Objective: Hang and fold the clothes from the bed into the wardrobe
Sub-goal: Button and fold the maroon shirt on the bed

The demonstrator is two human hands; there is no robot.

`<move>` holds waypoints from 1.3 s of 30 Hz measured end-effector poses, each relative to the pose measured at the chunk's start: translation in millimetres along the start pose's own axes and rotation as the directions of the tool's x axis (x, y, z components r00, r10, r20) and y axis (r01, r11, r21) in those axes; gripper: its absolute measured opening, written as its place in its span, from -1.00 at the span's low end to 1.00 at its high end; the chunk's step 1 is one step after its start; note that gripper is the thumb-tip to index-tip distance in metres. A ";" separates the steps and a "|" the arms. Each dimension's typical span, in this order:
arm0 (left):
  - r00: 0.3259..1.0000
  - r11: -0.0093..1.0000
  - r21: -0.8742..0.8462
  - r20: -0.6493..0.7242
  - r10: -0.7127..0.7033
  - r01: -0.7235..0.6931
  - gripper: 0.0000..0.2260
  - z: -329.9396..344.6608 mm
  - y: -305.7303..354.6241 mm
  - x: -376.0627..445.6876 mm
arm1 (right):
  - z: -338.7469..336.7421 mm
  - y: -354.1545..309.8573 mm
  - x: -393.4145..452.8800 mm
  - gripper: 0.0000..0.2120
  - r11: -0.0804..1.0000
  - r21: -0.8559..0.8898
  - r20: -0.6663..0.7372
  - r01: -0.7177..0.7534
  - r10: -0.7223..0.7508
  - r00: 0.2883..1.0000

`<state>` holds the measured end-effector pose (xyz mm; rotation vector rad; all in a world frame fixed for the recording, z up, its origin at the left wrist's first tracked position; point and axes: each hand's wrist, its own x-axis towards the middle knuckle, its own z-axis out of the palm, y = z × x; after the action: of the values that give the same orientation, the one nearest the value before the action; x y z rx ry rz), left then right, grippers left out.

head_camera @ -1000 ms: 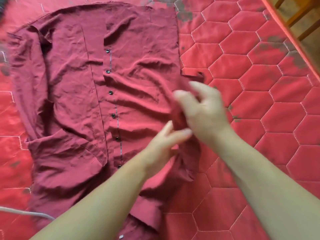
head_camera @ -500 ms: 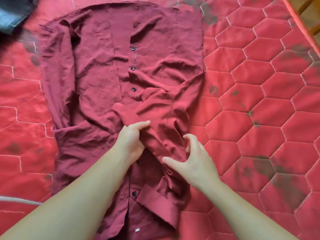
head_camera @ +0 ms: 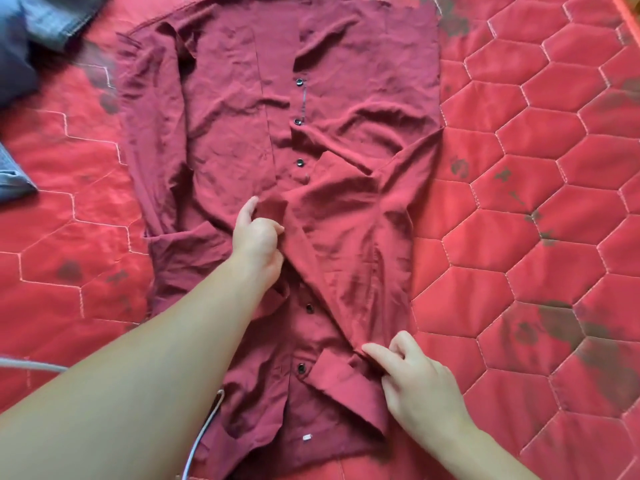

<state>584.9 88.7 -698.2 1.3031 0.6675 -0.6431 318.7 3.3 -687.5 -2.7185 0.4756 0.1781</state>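
Two hands touch one dark red shirt (head_camera: 346,98): the left hand (head_camera: 258,237) curls its fingers on a fold in the middle, and the right hand (head_camera: 415,379) pinches the folded sleeve near the cuff. One shirt lies flat on the red quilted bed (head_camera: 536,220), under both hands, with some blue clothes (head_camera: 31,36) at the far left.

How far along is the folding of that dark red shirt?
Early. The dark red buttoned shirt lies spread, buttoned side up, on the red quilted bed. One sleeve is folded across; left hand and right hand hold it there. Further folds and the blue-grey garments remain.
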 end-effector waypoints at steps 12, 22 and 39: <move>0.702 -0.424 0.663 0.707 0.082 -0.617 -0.43 -132.2 -43.3 -77.5 | 9.3 -10.1 -27.5 -0.29 0.943 -0.242 0.212 0.228 -0.178 0.961; 0.758 -0.455 0.672 0.652 -0.010 -0.584 -0.30 -215.5 -84.7 -145.7 | 21.3 -26.7 -57.2 -0.30 0.915 -0.303 0.132 0.266 -0.236 0.963; 0.698 -0.470 0.611 0.716 -0.014 -0.637 -0.69 -249.0 -98.9 -172.8 | -2.6 -46.3 -87.4 -0.28 0.864 -0.385 0.543 0.325 -0.073 0.837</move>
<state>377.5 328.6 -665.8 2.6838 -1.3099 -0.8138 253.4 69.3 -653.2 -2.9687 -0.0355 1.0546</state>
